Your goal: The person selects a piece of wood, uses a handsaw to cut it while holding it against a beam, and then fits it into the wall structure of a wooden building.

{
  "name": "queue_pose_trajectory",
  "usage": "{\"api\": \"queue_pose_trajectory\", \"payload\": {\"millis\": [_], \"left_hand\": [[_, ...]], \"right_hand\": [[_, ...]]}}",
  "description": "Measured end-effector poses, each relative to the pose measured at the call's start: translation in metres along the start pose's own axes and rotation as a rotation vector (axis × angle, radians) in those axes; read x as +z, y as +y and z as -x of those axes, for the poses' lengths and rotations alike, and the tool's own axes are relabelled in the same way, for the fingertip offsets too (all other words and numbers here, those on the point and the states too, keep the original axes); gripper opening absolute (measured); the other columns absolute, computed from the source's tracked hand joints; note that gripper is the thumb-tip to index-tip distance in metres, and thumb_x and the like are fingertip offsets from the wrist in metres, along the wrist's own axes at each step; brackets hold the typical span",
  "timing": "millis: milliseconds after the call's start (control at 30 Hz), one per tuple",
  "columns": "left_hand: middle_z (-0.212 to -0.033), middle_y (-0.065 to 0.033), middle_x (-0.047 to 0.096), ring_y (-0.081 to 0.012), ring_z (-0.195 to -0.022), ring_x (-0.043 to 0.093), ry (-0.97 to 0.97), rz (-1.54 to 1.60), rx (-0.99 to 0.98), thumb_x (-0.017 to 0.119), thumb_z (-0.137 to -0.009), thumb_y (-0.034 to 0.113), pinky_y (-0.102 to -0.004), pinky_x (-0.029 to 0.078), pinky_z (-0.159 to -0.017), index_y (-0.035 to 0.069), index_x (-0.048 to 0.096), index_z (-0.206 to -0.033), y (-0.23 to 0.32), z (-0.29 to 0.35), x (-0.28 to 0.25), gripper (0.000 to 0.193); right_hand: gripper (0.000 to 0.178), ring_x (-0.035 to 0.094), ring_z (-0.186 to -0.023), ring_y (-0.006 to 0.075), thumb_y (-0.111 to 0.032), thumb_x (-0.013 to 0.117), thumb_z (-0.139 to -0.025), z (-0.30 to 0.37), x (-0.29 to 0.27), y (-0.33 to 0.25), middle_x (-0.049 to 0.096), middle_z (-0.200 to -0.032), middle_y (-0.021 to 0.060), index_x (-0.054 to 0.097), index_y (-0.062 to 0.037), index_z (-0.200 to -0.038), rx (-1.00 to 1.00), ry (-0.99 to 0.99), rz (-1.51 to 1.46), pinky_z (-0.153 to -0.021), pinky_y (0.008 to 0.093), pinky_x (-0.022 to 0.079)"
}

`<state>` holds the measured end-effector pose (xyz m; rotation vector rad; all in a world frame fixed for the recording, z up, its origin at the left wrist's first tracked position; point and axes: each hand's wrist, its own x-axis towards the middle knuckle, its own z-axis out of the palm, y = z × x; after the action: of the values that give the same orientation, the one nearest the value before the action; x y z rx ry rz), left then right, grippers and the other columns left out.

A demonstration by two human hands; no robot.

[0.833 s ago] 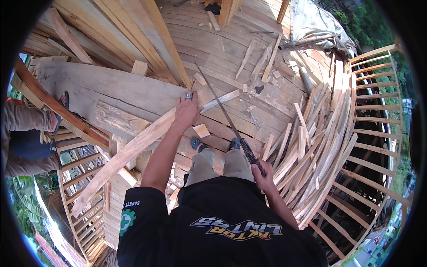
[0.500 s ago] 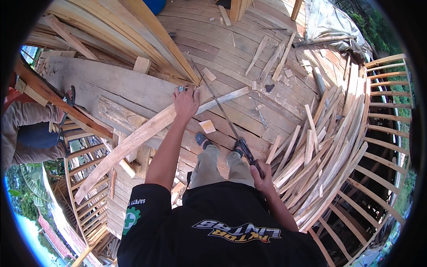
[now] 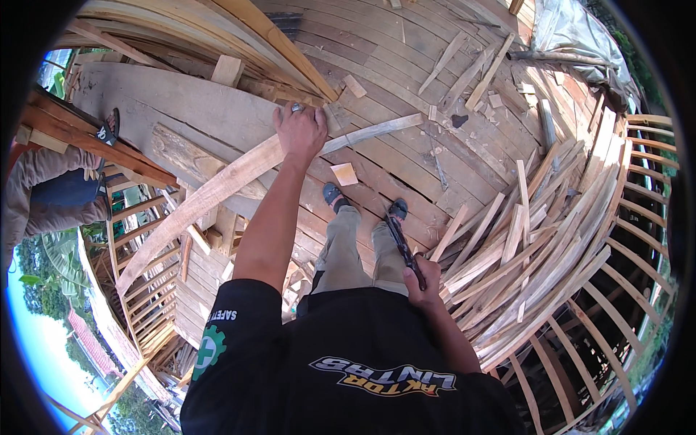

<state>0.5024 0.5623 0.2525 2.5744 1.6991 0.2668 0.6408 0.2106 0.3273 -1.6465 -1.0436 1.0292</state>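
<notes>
A long curved wooden plank (image 3: 210, 192) slants from the lower left up to my left hand (image 3: 301, 132). That hand presses on the plank near its upper end, its fingers bent over it, with a ring on one finger. The plank rests across a wide grey board (image 3: 167, 109). My right hand (image 3: 423, 279) is closed round the dark handle of a long-bladed tool (image 3: 400, 243), low beside my right leg. Its blade is hard to make out now. A pale, narrow wood strip (image 3: 377, 133) runs rightward from beside my left hand.
A big pile of wooden strips (image 3: 536, 239) lies at the right, beside a curved slatted frame (image 3: 602, 319). Offcuts (image 3: 453, 61) litter the plank floor. Another person's legs (image 3: 65, 174) show at the left. A grey sheet (image 3: 580, 36) hangs at the far right.
The tool's long thin blade, plain earlier from the handle up toward the plank end, is barely visible now. My left hand stays on the plank; the whole view has shifted slightly.
</notes>
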Motion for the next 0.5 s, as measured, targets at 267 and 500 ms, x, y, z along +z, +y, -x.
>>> {"api": "queue_pose_trajectory", "payload": {"millis": [267, 500], "left_hand": [[-0.105, -0.0131, 0.065, -0.0255, -0.119, 0.049, -0.154, -0.079, -0.038, 0.042, -0.094, 0.035, -0.0509, 0.021, -0.109, 0.004, 0.072, -0.090, 0.003, -0.004, -0.011, 0.043], [-0.100, -0.0157, 0.067, -0.0272, -0.115, 0.052, -0.097, -0.100, -0.001, 0.040, -0.093, 0.039, -0.0517, 0.021, -0.108, 0.002, 0.072, -0.087, -0.002, -0.004, -0.002, 0.049]], "right_hand": [[0.027, 0.042, -0.043, 0.0276, -0.015, 0.059, -0.083, 0.002, 0.000, 0.001, 0.039, -0.053, 0.0123, 0.043, -0.0026, -0.065, -0.047, 0.005, -0.012, -0.045, 0.0376, 0.031], [0.025, 0.044, -0.045, 0.0292, -0.015, 0.059, -0.083, 0.000, 0.002, 0.000, 0.041, -0.054, 0.0127, 0.045, -0.0024, -0.066, -0.059, -0.001, -0.028, -0.046, 0.0390, 0.032]]}}
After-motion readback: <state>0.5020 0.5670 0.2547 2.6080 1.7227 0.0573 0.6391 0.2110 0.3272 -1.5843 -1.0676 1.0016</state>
